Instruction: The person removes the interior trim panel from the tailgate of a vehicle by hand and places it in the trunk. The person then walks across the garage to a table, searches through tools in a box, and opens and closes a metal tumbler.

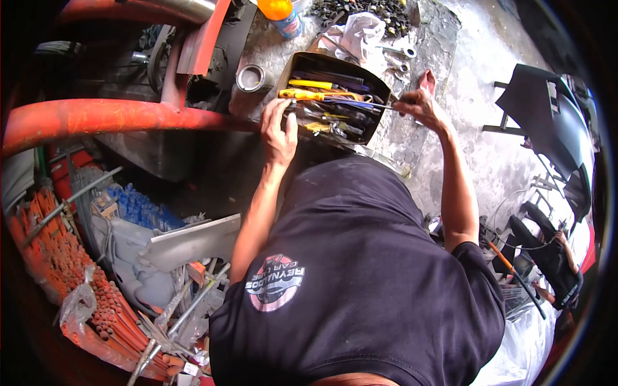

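Observation:
A long screwdriver (302, 94) with a yellow-orange handle lies across the top of an open box (376, 132) full of hand tools. Its thin shaft runs rightward to my right hand (420, 107), whose fingers are pinched around the tip end just beyond the box's right side. My left hand (279, 132) is at the box's left edge, fingertips close under the screwdriver handle, thumb apart from the fingers. Whether those fingertips touch the handle or the rim I cannot tell. Beneath the shaft lie a yellow-handled tool (312, 84) and several other tools.
An open can (251, 78) stands left of the box, with a spray bottle (283, 18) behind. Crumpled white cloth (362, 37) and wrenches (400, 50) lie beyond. Red metal tubing (129, 116) crosses at left above orange pipes (96, 302). Another person (547, 251) is at far right.

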`<state>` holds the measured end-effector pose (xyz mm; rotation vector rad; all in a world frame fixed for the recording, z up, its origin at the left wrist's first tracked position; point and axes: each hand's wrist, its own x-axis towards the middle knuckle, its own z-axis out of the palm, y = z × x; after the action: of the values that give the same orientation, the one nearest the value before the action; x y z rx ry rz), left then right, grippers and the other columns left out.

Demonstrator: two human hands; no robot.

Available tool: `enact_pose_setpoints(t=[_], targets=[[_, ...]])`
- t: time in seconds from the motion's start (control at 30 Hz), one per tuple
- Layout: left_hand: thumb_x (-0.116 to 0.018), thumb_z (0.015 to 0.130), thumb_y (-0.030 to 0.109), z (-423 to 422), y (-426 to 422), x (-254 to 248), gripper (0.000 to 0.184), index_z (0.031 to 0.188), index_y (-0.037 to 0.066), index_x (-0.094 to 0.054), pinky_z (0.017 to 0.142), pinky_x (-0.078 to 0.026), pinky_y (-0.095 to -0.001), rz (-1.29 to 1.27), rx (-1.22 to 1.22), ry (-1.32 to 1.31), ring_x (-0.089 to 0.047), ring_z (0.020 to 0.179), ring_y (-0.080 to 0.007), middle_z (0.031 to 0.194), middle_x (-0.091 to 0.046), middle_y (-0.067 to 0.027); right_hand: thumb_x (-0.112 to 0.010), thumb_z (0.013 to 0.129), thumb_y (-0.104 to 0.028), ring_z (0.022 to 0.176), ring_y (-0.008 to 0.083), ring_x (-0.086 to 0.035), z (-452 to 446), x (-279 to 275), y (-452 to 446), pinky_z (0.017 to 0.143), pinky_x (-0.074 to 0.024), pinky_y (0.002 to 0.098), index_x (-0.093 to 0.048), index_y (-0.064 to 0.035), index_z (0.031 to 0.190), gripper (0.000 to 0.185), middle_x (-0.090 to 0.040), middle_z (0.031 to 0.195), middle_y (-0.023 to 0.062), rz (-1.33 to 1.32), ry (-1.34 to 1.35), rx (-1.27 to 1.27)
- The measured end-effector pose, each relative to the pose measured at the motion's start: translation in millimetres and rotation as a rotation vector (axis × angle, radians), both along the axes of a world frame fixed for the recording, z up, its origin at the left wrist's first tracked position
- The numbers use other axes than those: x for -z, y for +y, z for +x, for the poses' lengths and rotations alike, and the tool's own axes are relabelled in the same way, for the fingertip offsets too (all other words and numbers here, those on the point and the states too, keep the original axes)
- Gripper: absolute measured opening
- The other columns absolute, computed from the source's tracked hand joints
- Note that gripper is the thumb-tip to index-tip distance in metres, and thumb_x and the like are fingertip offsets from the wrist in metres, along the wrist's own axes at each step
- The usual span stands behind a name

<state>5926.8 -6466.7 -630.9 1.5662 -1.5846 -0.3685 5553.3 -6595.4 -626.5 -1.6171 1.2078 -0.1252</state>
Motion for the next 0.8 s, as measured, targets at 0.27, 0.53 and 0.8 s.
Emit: enact_pose_setpoints(t=[0.27,0.53,0.8], targets=[[-0.063,0.091,0.006,4.7,50.5,13.7,0.038,0.129,0.001,-0.061,0.102,-0.050,-0.0437,0.156,-0.119,0.102,-0.061,0.117,-0.0360,0.128,-0.061,-0.0202,-0.075,0.090,-0.024,0.077,0.0127,-0.064,-12.0,42.5,0.0,0.075,-0.0502,0.0299,-0.079,-0.0027,0.100,0.024,-0.073,0.085,0.0070,-0.171,0.045,0.182],[-0.063,0.097,0.010,6.4,51.5,8.4,0.046,0.142,0.002,-0.052,0.087,-0.057,-0.0350,0.285,-0.120,0.384,-0.064,0.103,-0.0232,0.133,-0.055,-0.0158,-0.072,0.086,-0.031,0.088,0.0277,-0.073,9.9,89.4,-28.7,0.079,-0.0534,0.0391,-0.075,-0.0087,0.110,0.032,-0.076,0.094,0.0160,-0.338,0.173,0.073],[-0.065,0.096,0.010,-0.6,24.3,-5.7,0.040,0.135,0.001,-0.060,0.083,-0.057,-0.0328,0.206,-0.012,0.068,-0.065,0.094,-0.0210,0.127,-0.055,-0.0155,-0.071,0.088,-0.035,0.082,0.0342,-0.072,26.2,86.6,-34.1,0.072,-0.0530,0.0432,-0.071,-0.0038,0.099,0.033,-0.070,0.087,0.0222,-0.531,0.323,-0.107]])
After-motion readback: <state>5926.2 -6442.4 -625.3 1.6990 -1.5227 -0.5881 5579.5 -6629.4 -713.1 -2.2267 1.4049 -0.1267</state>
